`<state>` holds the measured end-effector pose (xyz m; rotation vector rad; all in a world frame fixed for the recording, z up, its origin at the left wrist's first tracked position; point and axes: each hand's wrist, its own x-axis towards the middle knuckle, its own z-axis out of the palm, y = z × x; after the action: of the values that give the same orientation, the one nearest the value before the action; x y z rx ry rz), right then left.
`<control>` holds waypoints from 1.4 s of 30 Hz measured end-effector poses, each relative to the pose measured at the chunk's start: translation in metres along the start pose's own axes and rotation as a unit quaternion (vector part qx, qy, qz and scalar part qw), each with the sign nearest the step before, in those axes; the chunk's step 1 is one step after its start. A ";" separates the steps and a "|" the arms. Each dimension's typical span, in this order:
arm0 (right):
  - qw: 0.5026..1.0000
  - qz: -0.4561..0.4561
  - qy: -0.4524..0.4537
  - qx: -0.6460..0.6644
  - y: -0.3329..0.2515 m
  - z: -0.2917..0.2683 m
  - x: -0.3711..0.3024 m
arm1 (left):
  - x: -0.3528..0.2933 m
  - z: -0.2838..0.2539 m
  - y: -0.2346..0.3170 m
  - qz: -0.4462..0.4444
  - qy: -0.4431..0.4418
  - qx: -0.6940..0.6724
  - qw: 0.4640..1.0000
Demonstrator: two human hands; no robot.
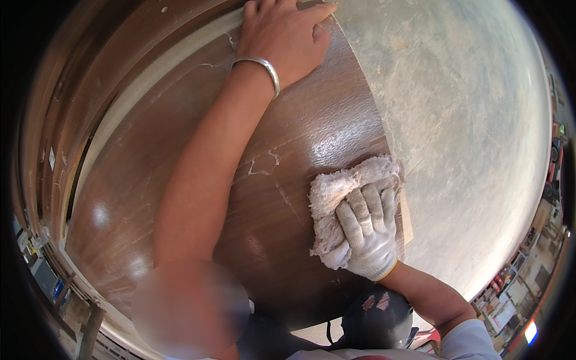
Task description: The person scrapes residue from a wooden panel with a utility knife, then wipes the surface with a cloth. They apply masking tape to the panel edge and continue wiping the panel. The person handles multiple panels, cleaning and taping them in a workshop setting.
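Observation:
A dark brown wood-grain sheet [288, 192] with a glossy surface lies below me, with pale scuffs and thin whitish marks on it. My right hand [369, 231], in a white knitted glove with greyed fingers, presses a fluffy off-white cloth [330, 186] onto the sheet close to its right edge. Bare, with a silver bangle [264, 65] at the wrist, my left hand [285, 39] rests at the far end of the sheet. Its thumb reaches out to the sheet's right edge, and the other fingertips are cut off by the picture's top.
Under the sheet, a pale, mottled board [456, 132] extends to the right. Brown stacked boards or panels [66, 120] line the left side. My dark-trousered knee [378, 315] is at the near edge. Cluttered shop goods [510, 306] show at far right.

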<state>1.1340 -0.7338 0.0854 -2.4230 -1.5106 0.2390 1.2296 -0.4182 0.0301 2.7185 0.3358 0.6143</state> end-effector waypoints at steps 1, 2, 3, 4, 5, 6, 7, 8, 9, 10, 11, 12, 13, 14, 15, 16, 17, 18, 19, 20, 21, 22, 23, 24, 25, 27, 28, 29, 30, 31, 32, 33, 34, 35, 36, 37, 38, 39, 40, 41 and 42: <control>1.000 0.000 0.003 -0.001 0.000 0.000 0.000 | 0.000 -0.001 0.000 -0.002 -0.002 -0.006 1.000; 1.000 0.002 0.006 0.003 0.000 0.000 0.000 | 0.000 -0.002 -0.001 -0.003 -0.005 -0.012 1.000; 1.000 0.004 0.008 0.006 0.000 0.000 -0.001 | 0.000 -0.002 0.000 -0.005 -0.008 -0.018 1.000; 1.000 0.006 0.010 0.010 0.000 0.000 -0.001 | 0.001 -0.001 0.001 0.009 0.006 0.016 1.000; 1.000 0.008 0.011 0.017 0.000 -0.001 -0.001 | 0.001 0.000 0.002 0.022 0.020 0.049 0.998; 1.000 0.010 0.012 0.025 -0.001 -0.001 -0.001 | 0.002 0.001 0.004 0.036 0.035 0.081 0.995; 0.999 0.014 0.009 0.038 0.000 -0.002 -0.001 | 0.003 0.002 0.005 0.020 -0.002 0.071 0.997; 0.999 0.011 0.011 0.032 0.000 -0.002 -0.001 | 0.004 0.003 0.006 0.005 -0.039 0.062 0.997; 0.999 0.011 0.010 0.032 0.000 -0.002 -0.001 | 0.005 0.004 0.007 -0.010 -0.074 0.054 0.996; 0.999 0.017 0.008 0.042 -0.001 -0.003 -0.001 | 0.006 0.005 0.007 -0.008 -0.072 0.062 0.996; 0.999 0.017 0.012 0.041 -0.001 -0.003 -0.001 | 0.007 0.006 0.007 -0.006 -0.067 0.070 0.995; 0.999 0.012 0.022 0.041 -0.001 -0.004 -0.001 | 0.008 0.007 0.007 -0.011 -0.070 0.081 0.994; 0.998 0.014 0.029 0.045 -0.001 -0.004 -0.001 | 0.009 0.008 0.006 -0.014 -0.046 0.068 0.996; 0.998 0.016 0.036 0.051 -0.002 -0.004 -0.002 | 0.010 0.010 0.005 -0.024 -0.033 0.058 0.997; 0.998 0.017 0.037 0.052 -0.002 -0.005 -0.002 | 0.011 0.010 0.004 -0.021 -0.019 0.048 0.998; 0.998 0.017 0.038 0.054 -0.002 -0.005 -0.002 | 0.011 0.011 0.003 -0.025 -0.015 0.028 0.999; 0.998 0.022 0.028 0.056 -0.002 -0.006 -0.003 | 0.011 0.010 0.001 -0.016 -0.007 0.009 1.000; 0.998 0.017 0.036 0.053 -0.003 -0.006 -0.003 | 0.011 0.009 -0.001 -0.022 -0.006 -0.005 1.000; 0.998 0.017 0.033 0.051 -0.003 -0.007 -0.004 | 0.011 0.008 -0.001 -0.006 -0.007 -0.008 1.000; 0.998 0.016 0.032 0.050 -0.003 -0.008 -0.004 | 0.011 0.006 -0.001 -0.003 -0.017 -0.005 1.000; 0.997 0.016 0.045 0.055 -0.004 -0.008 -0.005 | 0.011 0.004 0.000 -0.008 -0.038 0.000 0.999; 0.997 0.014 0.051 0.057 -0.003 -0.009 -0.006 | 0.012 0.002 0.001 0.006 -0.045 0.018 0.999; 0.997 0.014 0.056 0.058 -0.004 -0.009 -0.006 | 0.013 0.000 0.004 0.009 -0.067 0.036 0.997; 0.996 0.016 0.056 0.061 -0.004 -0.010 -0.007 | 0.014 -0.002 0.007 0.006 -0.104 0.051 0.993; 0.996 0.012 0.062 0.061 -0.004 -0.010 -0.008 | 0.016 -0.005 0.010 0.006 -0.113 0.061 0.992; 0.995 0.006 0.079 0.064 -0.003 -0.010 -0.010 | 0.022 -0.010 0.016 0.029 -0.127 0.084 0.988; 0.994 0.009 0.085 0.068 -0.003 -0.010 -0.011 | 0.024 -0.012 0.018 0.039 -0.142 0.093 0.985; 0.994 0.007 0.086 0.065 -0.002 -0.010 -0.012 | 0.026 -0.014 0.019 0.047 -0.143 0.085 0.985; 0.994 0.007 0.094 0.063 -0.002 -0.009 -0.013 | 0.029 -0.017 0.020 0.055 -0.142 0.078 0.985; 0.993 0.008 0.096 0.064 -0.001 -0.009 -0.015 | 0.030 -0.019 0.020 0.056 -0.152 0.072 0.984; 0.993 0.003 0.099 0.065 -0.001 -0.008 -0.015 | 0.030 -0.021 0.019 0.026 -0.125 0.050 0.991; 0.994 0.009 0.089 0.064 -0.001 -0.008 -0.016 | 0.030 -0.022 0.019 -0.007 -0.105 0.029 0.994; 0.993 0.009 0.094 0.066 0.000 -0.007 -0.017 | 0.029 -0.022 0.019 -0.045 -0.084 -0.002 0.995; 0.993 0.009 0.097 0.069 0.001 -0.006 -0.018 | 0.028 -0.022 0.019 -0.033 -0.104 0.031 0.994; 0.993 0.010 0.091 0.070 0.001 -0.006 -0.018 | 0.024 -0.021 0.020 -0.025 -0.124 0.054 0.990; 0.993 0.010 0.094 0.077 0.001 -0.005 -0.019 | 0.021 -0.019 0.022 -0.025 -0.148 0.079 0.986; 0.992 0.009 0.101 0.078 0.002 -0.004 -0.019 | 0.018 -0.015 0.024 -0.012 -0.125 0.092 0.988; 0.992 0.006 0.104 0.076 0.002 -0.003 -0.020 | 0.014 -0.012 0.026 -0.005 -0.107 0.107 0.988; 0.991 0.004 0.108 0.076 0.003 -0.003 -0.020 | 0.013 -0.009 0.028 -0.003 -0.111 0.122 0.986; 0.991 0.003 0.109 0.075 0.003 -0.003 -0.020 | 0.011 -0.007 0.030 0.011 -0.095 0.135 0.986; 0.991 0.001 0.111 0.076 0.002 -0.003 -0.020 | 0.010 -0.007 0.031 0.017 -0.100 0.149 0.984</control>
<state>1.1282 -0.7531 0.0874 -2.2491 -1.3421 0.0779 1.2398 -0.4420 0.0510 3.0465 0.3559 0.3150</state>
